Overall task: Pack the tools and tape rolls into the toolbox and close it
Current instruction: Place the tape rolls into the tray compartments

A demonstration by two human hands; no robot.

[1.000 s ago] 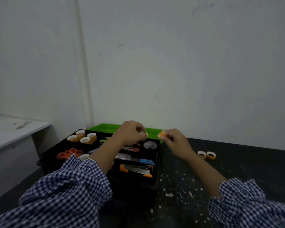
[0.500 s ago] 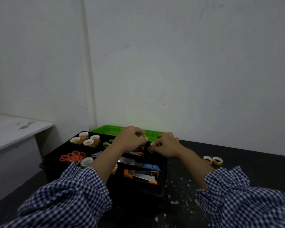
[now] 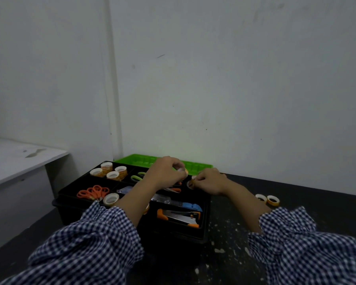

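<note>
Black moulded plastic forms the open, compartmented toolbox (image 3: 179,236), which sits on the dark speckled tabletop (image 3: 296,188) with its bright green lid (image 3: 136,159) folded back toward the wall. Both hands hover close together over the box's back right compartment. The left hand (image 3: 164,174) is curled with a small orange-edged tape roll (image 3: 183,171) pinched at its fingertips. The right hand (image 3: 211,183), a little lower, pinches a second small tape roll (image 3: 191,183) just above the compartment floor. The step appears to be setting these rolls down. It is best done one at a time, with the right hand's roll lowered flat until it rests, then the left's laid beside or on it, so neither tips onto its edge and rolls. Fingers should let go only once the roll is seated below the rim, because anything standing proud would probably stop the lid from shutting. The orange-handled scissors (image 3: 174,190) lie partly hidden under the hands, so the rolls should not be dropped onto them. Two more small yellow tape rolls (image 3: 268,199) lie on the table to the right, well apart from the box, and need fetching before closing.
</note>
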